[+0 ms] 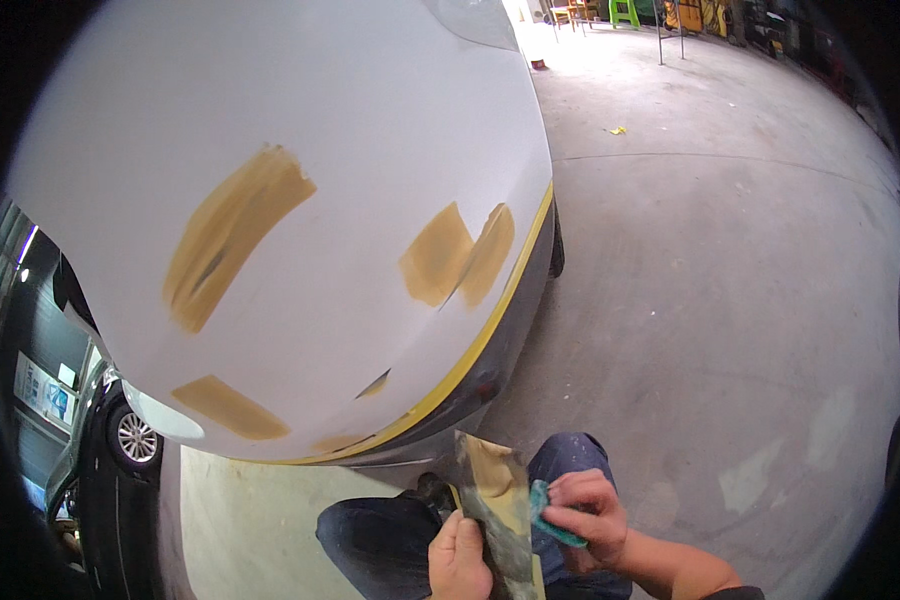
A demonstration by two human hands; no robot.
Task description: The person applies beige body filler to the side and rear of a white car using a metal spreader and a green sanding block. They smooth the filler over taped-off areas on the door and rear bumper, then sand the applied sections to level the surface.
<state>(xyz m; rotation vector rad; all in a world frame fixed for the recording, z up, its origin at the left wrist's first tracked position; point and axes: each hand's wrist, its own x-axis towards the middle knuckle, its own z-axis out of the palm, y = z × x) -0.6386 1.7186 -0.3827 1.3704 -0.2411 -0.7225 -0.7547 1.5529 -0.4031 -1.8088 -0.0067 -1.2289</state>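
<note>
My left hand (460, 560) grips the edge of a long, stained putty board (510, 545), its thumb on the upper face. Tan body filler (490, 465) is smeared over the board's far end. Beside the board's right edge, my right hand (590, 515) is closed around a small teal putty spreader (554, 518), most of it behind the fingers. Beyond both hands is a pale car bumper (340, 300). It carries several tan filler patches, among them a long curved patch (235, 240) and a squarish patch (437, 255). Yellow masking tape (470, 362) runs along its lower edge.
Dark trim (480, 390) lies below the tape. My bent knees (375, 545) are close to the board. Concrete floor (710, 300) stretches to the right, with a yellow scrap (617, 131) on it. A dark car's wheel (135, 437) shows at left, and a green stool (625, 12) far back.
</note>
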